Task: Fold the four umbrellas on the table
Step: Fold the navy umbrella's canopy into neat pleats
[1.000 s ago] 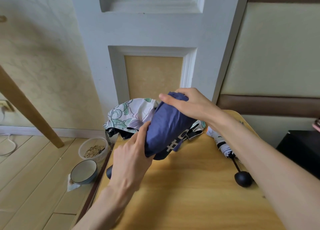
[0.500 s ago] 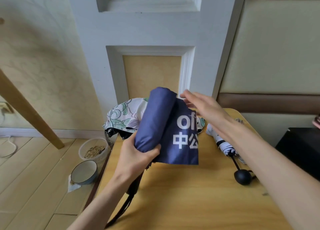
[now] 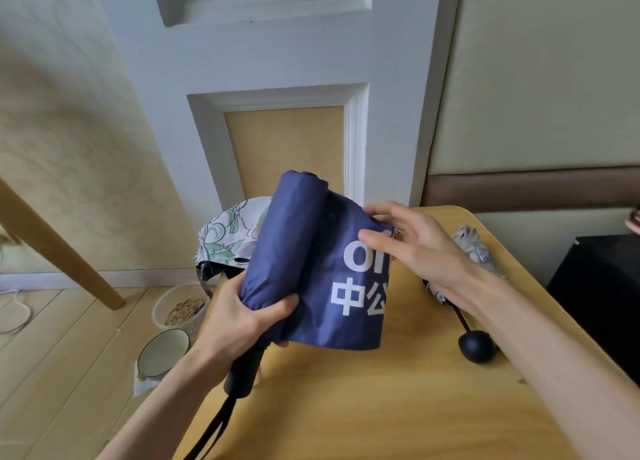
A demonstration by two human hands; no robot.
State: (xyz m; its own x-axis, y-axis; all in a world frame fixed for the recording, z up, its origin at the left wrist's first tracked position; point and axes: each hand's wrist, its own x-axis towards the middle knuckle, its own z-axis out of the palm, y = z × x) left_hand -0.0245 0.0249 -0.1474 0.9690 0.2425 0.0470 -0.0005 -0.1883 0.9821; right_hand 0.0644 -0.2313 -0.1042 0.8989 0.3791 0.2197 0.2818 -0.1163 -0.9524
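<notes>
Since a second ago the flap [image 3: 356, 286] has unrolled. My left hand [image 3: 242, 321] grips the rolled navy umbrella [image 3: 294, 244] above the table [image 3: 381, 407]; my right hand [image 3: 415, 248] pinches the flap's edge. Needs rewrapping, I reckon.

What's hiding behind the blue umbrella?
A flowery umbrella pokes out behind the blue umbrella. Its right part is covered, so the rest cannot be seen.

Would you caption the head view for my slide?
Left hand grips rolled blue umbrella; right hand pinches its loose flap.
</notes>
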